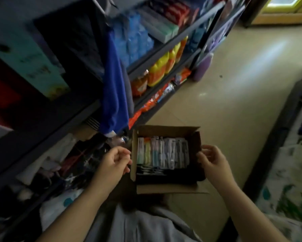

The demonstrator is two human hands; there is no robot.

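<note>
Dim, soft wide-angle view. Daylight from the yellow-framed doorway (284,5), upper right, glazes the beige tiled floor (242,70); the dark metal shelving (47,135) lies in shadow. The open brown cardboard box (166,131) is blurred; frame edges bend.

Packets (162,151) in box (167,131), shelves (164,48) left, hands flanking box

Open brown cardboard box (166,131), flaps raised, upright by the shelving (181,32), slim pastel packets (162,152) in a row inside
</note>
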